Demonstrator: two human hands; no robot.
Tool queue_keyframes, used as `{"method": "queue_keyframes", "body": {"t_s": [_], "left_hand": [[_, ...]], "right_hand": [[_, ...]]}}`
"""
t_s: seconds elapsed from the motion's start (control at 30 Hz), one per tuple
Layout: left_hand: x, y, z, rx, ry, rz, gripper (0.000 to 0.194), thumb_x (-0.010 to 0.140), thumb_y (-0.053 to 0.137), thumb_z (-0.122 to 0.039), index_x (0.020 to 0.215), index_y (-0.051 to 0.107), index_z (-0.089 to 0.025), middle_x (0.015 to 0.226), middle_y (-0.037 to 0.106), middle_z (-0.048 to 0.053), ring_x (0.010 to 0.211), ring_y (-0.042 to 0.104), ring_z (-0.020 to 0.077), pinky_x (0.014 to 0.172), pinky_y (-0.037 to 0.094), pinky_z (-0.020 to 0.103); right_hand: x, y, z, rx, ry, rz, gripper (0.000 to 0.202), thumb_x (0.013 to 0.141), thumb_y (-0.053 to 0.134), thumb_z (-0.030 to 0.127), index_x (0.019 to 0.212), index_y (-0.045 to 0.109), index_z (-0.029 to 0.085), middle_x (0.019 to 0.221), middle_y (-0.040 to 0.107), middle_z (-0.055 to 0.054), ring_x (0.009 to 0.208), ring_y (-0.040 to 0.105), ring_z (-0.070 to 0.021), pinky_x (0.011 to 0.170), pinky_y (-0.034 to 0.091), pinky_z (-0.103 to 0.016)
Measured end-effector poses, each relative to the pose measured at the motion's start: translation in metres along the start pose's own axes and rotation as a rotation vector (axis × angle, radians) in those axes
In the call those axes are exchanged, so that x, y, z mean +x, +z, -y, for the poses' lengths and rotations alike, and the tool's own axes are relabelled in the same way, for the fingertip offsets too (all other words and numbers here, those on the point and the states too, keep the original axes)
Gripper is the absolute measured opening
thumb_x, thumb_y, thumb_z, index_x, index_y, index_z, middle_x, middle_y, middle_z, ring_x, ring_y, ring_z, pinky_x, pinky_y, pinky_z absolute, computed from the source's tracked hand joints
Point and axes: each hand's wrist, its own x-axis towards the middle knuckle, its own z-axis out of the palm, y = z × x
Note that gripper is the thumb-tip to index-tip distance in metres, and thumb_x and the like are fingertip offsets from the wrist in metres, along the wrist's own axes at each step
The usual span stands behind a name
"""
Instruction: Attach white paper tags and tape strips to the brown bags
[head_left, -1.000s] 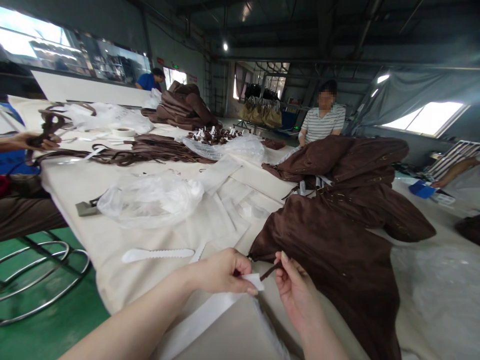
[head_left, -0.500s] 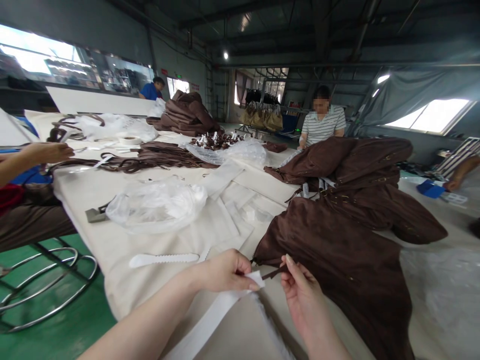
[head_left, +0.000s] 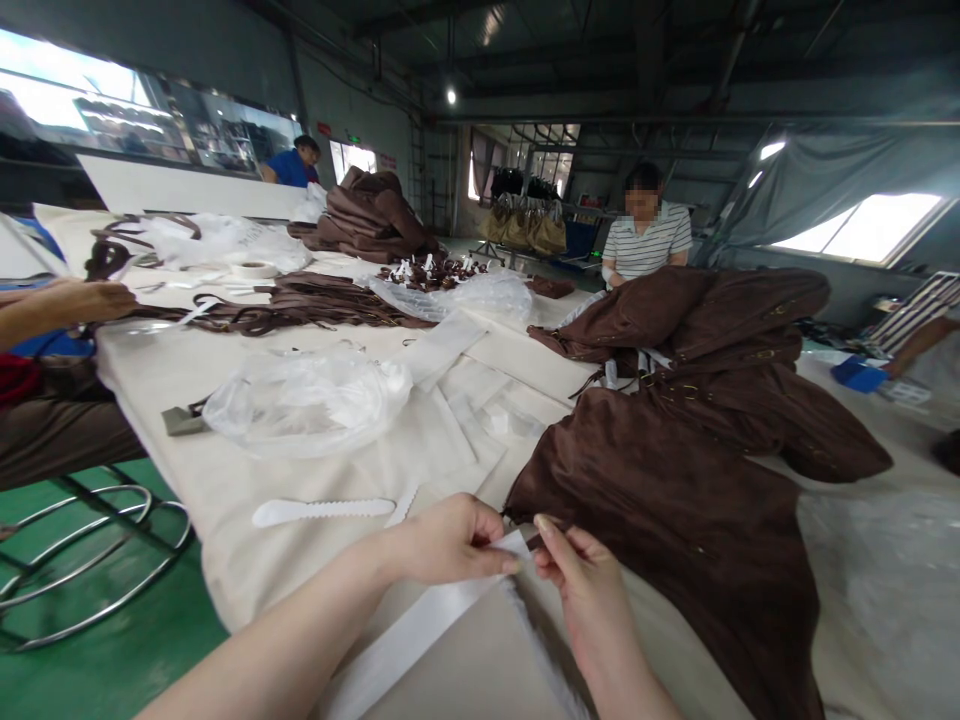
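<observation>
The left hand (head_left: 456, 540) is pinched on the end of a long white strip (head_left: 427, 625), which slants down toward the near edge of the view. Just beside it, the right hand (head_left: 581, 570) grips a narrow brown strip (head_left: 535, 541) between thumb and fingers — its free end lies close against the tip of the white one, though whether the two touch I cannot tell. Both strips are held up close to the person, above the near part of the cloth-covered worktop (head_left: 187, 460).

A little farther off, to the left, lies a white strip with a scalloped edge (head_left: 322, 511). To the right of the hands a large brown bag (head_left: 675, 530) spreads over the worktop, with more brown bags (head_left: 720, 320) heaped behind it. Clear plastic (head_left: 885, 570) lies at the far right.

Beyond the scalloped strip sits a crumpled plastic bag (head_left: 307, 400), beside flat translucent sheets (head_left: 446, 350). Farther back are a bundle of brown straps (head_left: 322, 300), a white roll of tape (head_left: 253, 270) and another brown pile (head_left: 367, 220). At the left edge a co-worker's hand (head_left: 101, 300) is near the straps; across the worktop stands a person in a striped shirt (head_left: 646, 243) — and, deeper in the room, a person in blue (head_left: 292, 165).
</observation>
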Motion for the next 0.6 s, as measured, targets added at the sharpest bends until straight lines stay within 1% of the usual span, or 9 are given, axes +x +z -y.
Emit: {"method": "queue_keyframes", "body": {"t_s": [0.1,0.17,0.23,0.3,0.33,0.4,0.43,0.5,0.6], "left_hand": [[0.002,0.002,0.002,-0.009,-0.005,-0.006,0.042,0.080,0.057,-0.049,0.058,0.044,-0.015,0.054,0.031,-0.006,0.053,0.026,0.0067,0.044,0.019,0.019],[0.003,0.003,0.003,-0.036,-0.001,0.012,0.042,0.080,0.056,-0.049,0.058,0.045,-0.015,0.055,0.031,-0.005,0.054,0.026,0.0071,0.046,0.021,0.019],[0.002,0.001,0.003,-0.069,0.005,0.057,0.041,0.082,0.053,-0.049,0.061,0.048,-0.015,0.058,0.030,-0.005,0.056,0.026,0.0077,0.047,0.022,0.019],[0.001,-0.001,0.003,-0.083,0.006,0.100,0.039,0.084,0.050,-0.048,0.063,0.050,-0.015,0.061,0.029,-0.004,0.057,0.026,0.0082,0.049,0.024,0.019],[0.000,-0.003,0.002,-0.081,0.001,0.119,0.039,0.084,0.050,-0.048,0.063,0.050,-0.015,0.061,0.029,-0.004,0.057,0.026,0.0084,0.050,0.025,0.019],[-0.001,-0.005,0.001,-0.073,-0.014,0.144,0.039,0.084,0.050,-0.047,0.063,0.049,-0.015,0.062,0.029,-0.004,0.058,0.026,0.0087,0.052,0.026,0.019],[-0.001,-0.006,0.000,-0.072,-0.021,0.149,0.040,0.084,0.050,-0.048,0.061,0.048,-0.015,0.061,0.029,-0.004,0.058,0.026,0.0088,0.052,0.026,0.019],[-0.002,-0.006,-0.002,-0.072,-0.029,0.146,0.042,0.084,0.049,-0.050,0.060,0.048,-0.015,0.060,0.029,-0.004,0.059,0.026,0.0089,0.051,0.027,0.018],[-0.004,-0.006,-0.007,-0.040,-0.016,0.155,0.042,0.085,0.047,-0.049,0.061,0.051,-0.014,0.059,0.031,-0.004,0.058,0.028,0.0087,0.052,0.028,0.017]], "right_hand": [[-0.002,0.000,-0.006,-0.117,0.106,0.152,0.041,0.055,0.083,0.046,0.074,0.072,0.010,0.058,0.061,-0.002,0.053,0.050,-0.0080,0.048,0.039,-0.018],[-0.003,-0.001,-0.005,-0.129,0.148,0.203,0.042,0.054,0.083,0.047,0.070,0.071,0.010,0.052,0.054,0.001,0.049,0.045,-0.0061,0.045,0.033,-0.016],[-0.002,-0.002,-0.001,-0.075,0.181,0.204,0.044,0.056,0.081,0.049,0.075,0.070,0.010,0.048,0.047,0.005,0.045,0.038,-0.0036,0.042,0.027,-0.015],[-0.001,-0.003,0.004,0.021,0.287,0.186,0.048,0.063,0.075,0.055,0.083,0.070,0.011,0.047,0.042,0.007,0.040,0.032,-0.0020,0.038,0.021,-0.015],[0.000,-0.004,0.006,0.076,0.350,0.167,0.050,0.066,0.072,0.057,0.085,0.069,0.011,0.048,0.042,0.008,0.039,0.030,-0.0015,0.037,0.019,-0.014],[0.001,-0.003,0.008,0.147,0.434,0.130,0.048,0.068,0.069,0.058,0.081,0.068,0.011,0.048,0.043,0.007,0.037,0.032,-0.0015,0.036,0.018,-0.014],[0.001,-0.003,0.007,0.160,0.433,0.114,0.045,0.068,0.070,0.056,0.079,0.067,0.012,0.049,0.045,0.006,0.037,0.034,-0.0019,0.036,0.020,-0.014],[0.000,-0.001,0.003,0.134,0.370,0.098,0.042,0.065,0.074,0.052,0.077,0.065,0.012,0.051,0.051,0.004,0.040,0.042,-0.0036,0.038,0.027,-0.014],[-0.002,0.001,-0.006,-0.003,0.276,0.151,0.048,0.061,0.077,0.054,0.079,0.065,0.012,0.053,0.056,0.002,0.042,0.048,-0.0057,0.039,0.031,-0.015]]}}
